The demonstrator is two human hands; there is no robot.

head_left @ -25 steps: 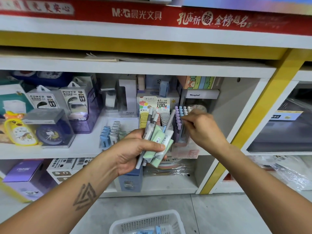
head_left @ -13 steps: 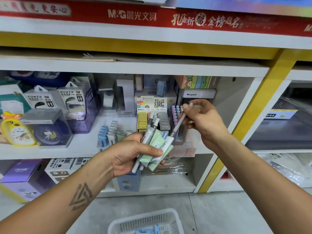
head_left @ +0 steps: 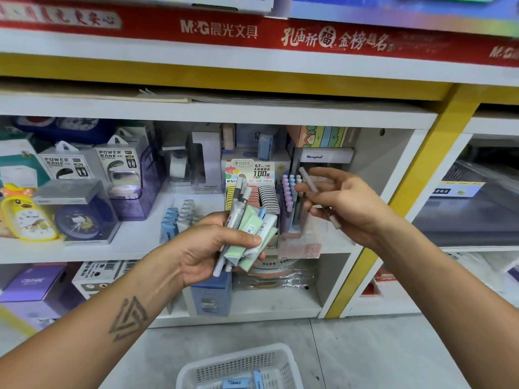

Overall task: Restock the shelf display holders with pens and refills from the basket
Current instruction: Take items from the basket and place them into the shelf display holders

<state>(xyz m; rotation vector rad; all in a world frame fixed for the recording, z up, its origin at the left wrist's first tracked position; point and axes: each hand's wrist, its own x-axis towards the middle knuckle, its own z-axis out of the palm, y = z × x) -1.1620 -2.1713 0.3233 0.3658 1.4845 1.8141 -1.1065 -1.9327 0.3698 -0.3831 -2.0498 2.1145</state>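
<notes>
My left hand (head_left: 213,245) grips a bundle of pens and refill packs (head_left: 247,223), grey pens sticking up and green and white packs fanned below. My right hand (head_left: 345,203) holds one grey-white pen (head_left: 309,181) tilted, in front of the shelf's right side. Behind the hands stands a display holder (head_left: 290,203) with pastel purple and blue pens upright. Left of it is a refill display box (head_left: 252,178) printed "100". The white basket (head_left: 283,360) sits on the floor below, with a few blue items inside.
The white shelf (head_left: 134,248) also carries power bank boxes (head_left: 70,164), a yellow duck clock (head_left: 25,214), a boxed blue clock (head_left: 78,220) and small blue packs (head_left: 171,223). Boxes fill the lower shelf. A yellow post (head_left: 415,175) bounds the bay on the right.
My right hand pulled one pen out of the bundle and lifted it up and to the right. My left hand stayed in place with the bundle.
</notes>
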